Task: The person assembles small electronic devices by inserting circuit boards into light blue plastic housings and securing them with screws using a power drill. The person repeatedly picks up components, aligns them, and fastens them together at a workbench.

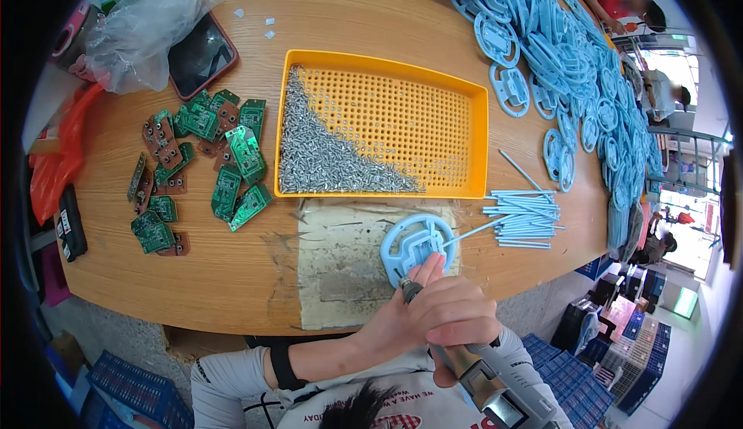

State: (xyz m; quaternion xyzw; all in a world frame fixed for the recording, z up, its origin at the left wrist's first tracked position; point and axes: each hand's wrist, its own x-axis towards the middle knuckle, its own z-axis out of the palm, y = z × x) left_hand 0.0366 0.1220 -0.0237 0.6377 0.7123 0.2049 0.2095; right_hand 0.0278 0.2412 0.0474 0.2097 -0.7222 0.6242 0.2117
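Observation:
A light-blue oval plastic housing (393, 252) lies on the worn pad (333, 266) at the table's front. The fingertips of my left hand (387, 327) press on its near side, holding it against the pad. My right hand (457, 310) is wrapped around a grey electric screwdriver (495, 389), whose nose points at the housing's lower edge. The screwdriver's tip and part of my left hand are covered by my right hand. One thin blue stick (474, 232) runs from the housing's right side toward a bundle of blue sticks (526, 218).
Beyond the pad stands a yellow perforated tray (481, 127) with silver screws (325, 154) heaped at its left. Green circuit boards (246, 154) lie left of it, below a phone (203, 56) and plastic bag (147, 34). Blue housings (573, 65) pile up at right. People sit farther off.

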